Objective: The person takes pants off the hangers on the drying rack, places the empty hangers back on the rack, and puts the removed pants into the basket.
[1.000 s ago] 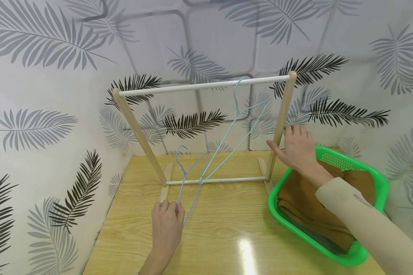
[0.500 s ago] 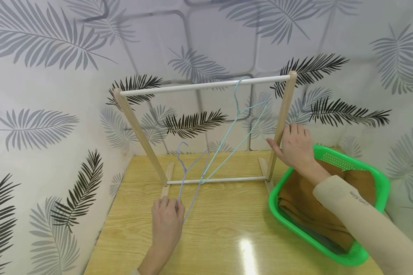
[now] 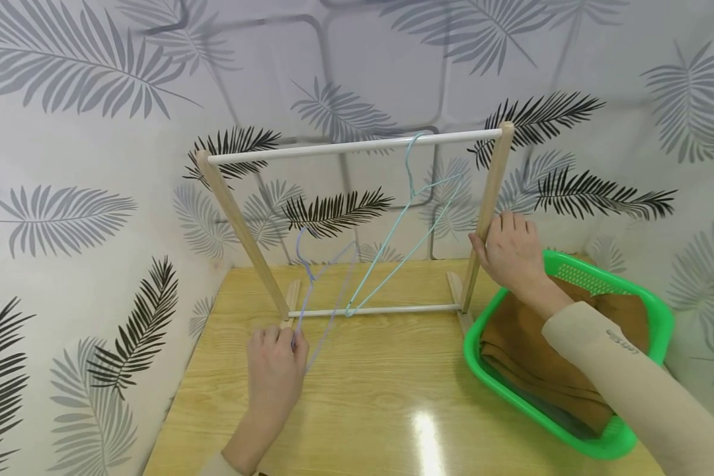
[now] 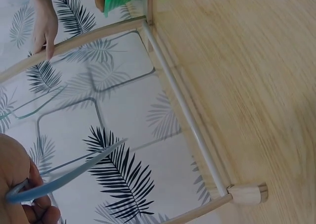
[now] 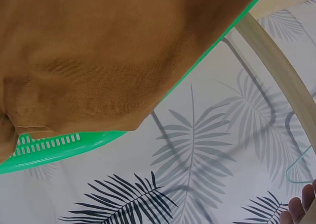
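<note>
My left hand [image 3: 276,367] grips a pale purple clothes hanger [image 3: 312,280] by its lower end, hook upward, in front of the clothes rack. Seen from the left wrist, the hanger [image 4: 74,174] crosses between thumb and fingers. A white top rail [image 3: 357,149] joins the rack's two wooden posts, and a teal hanger [image 3: 412,196] hangs tilted from it, right of centre. My right hand [image 3: 514,251] holds the rack's right post [image 3: 489,192], thumb in front. Only its fingertips [image 5: 296,209] enter the right wrist view.
A green plastic basket [image 3: 660,324] stands on the right of the wooden table [image 3: 369,410], below my right forearm. Folded brown cloth [image 3: 541,350] fills it, with a darker grey layer underneath. A leaf-patterned wall [image 3: 357,66] rises close behind the rack.
My left hand has moved up and slightly left, raising the purple hanger so that its hook sits higher. My right thumb has drawn in against the post.
</note>
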`<control>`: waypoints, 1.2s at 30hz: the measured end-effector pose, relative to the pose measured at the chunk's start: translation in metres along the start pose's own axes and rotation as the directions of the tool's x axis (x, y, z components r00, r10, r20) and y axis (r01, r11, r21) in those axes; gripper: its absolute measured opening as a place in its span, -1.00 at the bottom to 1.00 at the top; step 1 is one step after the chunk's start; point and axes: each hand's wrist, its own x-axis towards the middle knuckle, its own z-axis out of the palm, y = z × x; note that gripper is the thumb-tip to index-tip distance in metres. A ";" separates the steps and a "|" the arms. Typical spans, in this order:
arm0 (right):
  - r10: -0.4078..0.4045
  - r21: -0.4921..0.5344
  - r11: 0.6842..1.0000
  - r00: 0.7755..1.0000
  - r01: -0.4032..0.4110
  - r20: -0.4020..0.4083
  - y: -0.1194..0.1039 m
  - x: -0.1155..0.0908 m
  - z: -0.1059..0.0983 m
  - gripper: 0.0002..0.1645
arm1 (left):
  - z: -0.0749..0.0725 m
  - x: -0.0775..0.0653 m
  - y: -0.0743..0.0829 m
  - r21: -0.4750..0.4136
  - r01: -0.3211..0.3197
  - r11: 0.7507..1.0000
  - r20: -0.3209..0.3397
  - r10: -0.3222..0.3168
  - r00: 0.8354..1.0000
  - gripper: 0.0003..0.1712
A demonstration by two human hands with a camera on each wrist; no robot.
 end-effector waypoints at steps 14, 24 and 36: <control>-0.022 -0.024 0.999 1.000 0.022 -0.013 0.001 0.000 0.002 -0.36 | -0.006 0.017 -0.012 0.020 -0.034 0.999 -0.038 0.035 0.999 -0.63; -0.017 -0.020 1.000 1.000 0.017 -0.020 0.001 0.000 0.002 -0.36 | -0.011 0.036 -0.014 -0.018 -0.026 0.999 -0.060 0.025 0.998 -0.66; -0.007 -0.018 1.000 1.000 0.006 -0.028 0.000 -0.001 0.004 -0.37 | -0.021 0.059 -0.015 -0.010 -0.030 0.999 -0.085 0.029 0.996 -0.65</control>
